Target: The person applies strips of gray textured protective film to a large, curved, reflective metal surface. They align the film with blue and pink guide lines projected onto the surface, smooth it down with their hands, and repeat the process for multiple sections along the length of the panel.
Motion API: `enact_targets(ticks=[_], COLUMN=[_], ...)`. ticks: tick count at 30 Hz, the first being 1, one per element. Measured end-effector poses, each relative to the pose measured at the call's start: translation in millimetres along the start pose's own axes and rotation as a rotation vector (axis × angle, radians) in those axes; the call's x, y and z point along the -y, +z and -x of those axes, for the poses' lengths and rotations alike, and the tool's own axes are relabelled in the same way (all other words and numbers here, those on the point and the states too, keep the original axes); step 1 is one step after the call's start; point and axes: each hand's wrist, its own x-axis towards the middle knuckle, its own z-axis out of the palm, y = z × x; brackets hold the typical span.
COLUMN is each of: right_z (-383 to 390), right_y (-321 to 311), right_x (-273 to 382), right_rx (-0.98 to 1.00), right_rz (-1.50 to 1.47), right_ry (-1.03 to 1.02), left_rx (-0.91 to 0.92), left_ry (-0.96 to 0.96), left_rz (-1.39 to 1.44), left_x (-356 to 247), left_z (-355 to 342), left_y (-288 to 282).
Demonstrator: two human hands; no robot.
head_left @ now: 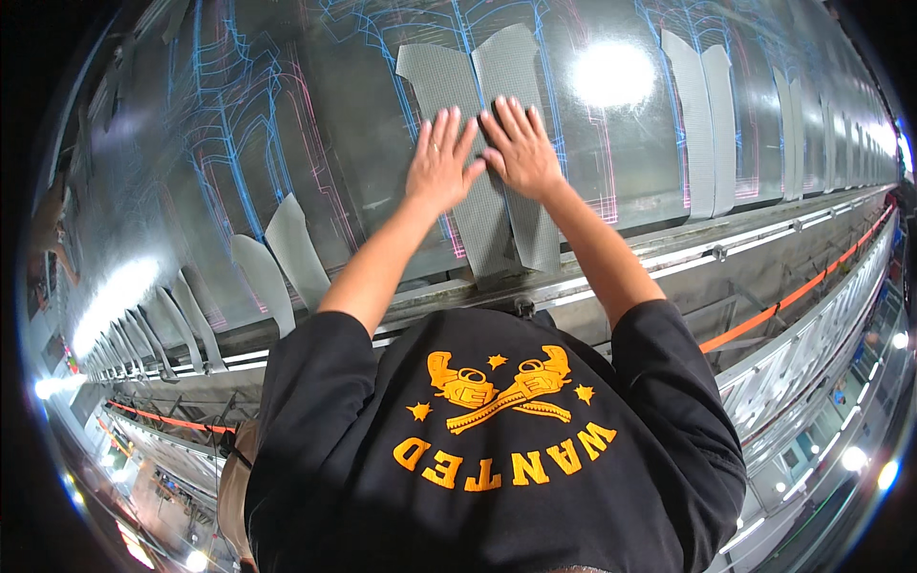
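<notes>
My left hand (pixel 439 162) lies flat with its fingers spread on a grey cut fabric panel (pixel 437 78). Beside it, my right hand (pixel 521 153) presses flat on a second grey fabric panel (pixel 508 62), thumb toward the left one. The two panels lie side by side on a dark, glossy table (pixel 373 143) drawn over with blue and pink outlines. A narrow gap runs between them at the top; under my hands their edges are partly hidden. The panels' lower ends reach the table's near edge.
More grey panels lie in pairs along the table: one pair (pixel 702 124) to the right, another with a curved piece (pixel 263 272) to the left. A metal rail (pixel 650 250) follows the near edge. Below it runs an orange strip (pixel 802 291). A bright glare covers part of the surface.
</notes>
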Motion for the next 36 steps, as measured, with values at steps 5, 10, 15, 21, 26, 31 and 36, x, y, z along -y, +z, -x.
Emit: enact_targets(ticks=[5, 10, 15, 21, 26, 31, 36], right_z=[123.2, 188.9, 206.4, 219.6, 223.9, 219.5, 220.2], right_y=[-11.8, -17.4, -30.8, -26.0, -14.1, -28.3, -13.7], right_x=[57.3, 88.7, 84.2, 77.6, 84.4, 90.8, 74.5], right_rx=[0.158, 0.245, 0.127, 0.121, 0.289, 0.323, -0.217], right_rz=[-0.074, -0.142, -0.319, -0.364, -0.219, -0.305, -0.862], right_ry=[-0.015, -0.003, -0.021, 0.219, 0.245, 0.313, 0.562], left_rx=[0.149, 0.184, 0.128, 0.434, 0.498, 0.311, -0.066], left_ry=[0.093, 0.116, 0.202, 0.111, -0.064, -0.188, -0.472], left_rz=[0.11, -0.028, 0.127, 0.356, 0.39, 0.617, 0.645], left_x=[-70.8, -98.4, -100.8, -122.1, -114.0, -92.5, -59.7], left_z=[122.1, 174.8, 187.8, 181.8, 189.5, 230.1, 280.1], left_y=[-3.1, -0.8, -7.9, -22.3, -0.9, -2.9, -40.4])
